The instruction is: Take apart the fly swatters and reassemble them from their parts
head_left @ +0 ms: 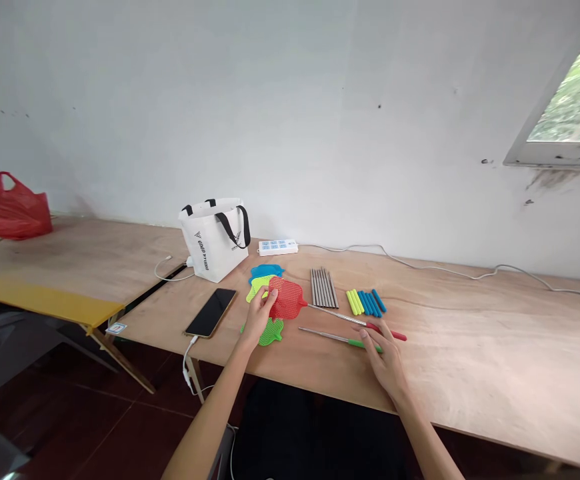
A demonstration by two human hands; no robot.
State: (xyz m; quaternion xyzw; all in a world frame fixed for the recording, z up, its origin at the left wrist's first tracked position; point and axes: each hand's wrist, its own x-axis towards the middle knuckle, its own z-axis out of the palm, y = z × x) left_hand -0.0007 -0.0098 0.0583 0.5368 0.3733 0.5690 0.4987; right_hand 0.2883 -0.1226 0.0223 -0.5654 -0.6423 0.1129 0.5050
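My left hand [259, 319] pinches the red mesh head of a fly swatter [287, 299], thumb on top. The swatter's metal rod runs right to a red handle [397, 335]. My right hand [387, 363] is open, fingers stretched over the red handle and the green handle of a metal rod [325, 334]; its exact contact with them is unclear. Beneath and beside my left hand lie a green swatter head [271, 332], a yellow-green one [257, 288] and blue heads [266, 271], partly overlapped.
Several metal rods [324, 288] lie side by side near yellow handles [355, 302] and blue handles [372, 303]. A black phone [211, 313] is on a cable at the left. Behind stand a white bag [215, 243] and power strip [278, 247]. A red bag [15, 207] sits far left.
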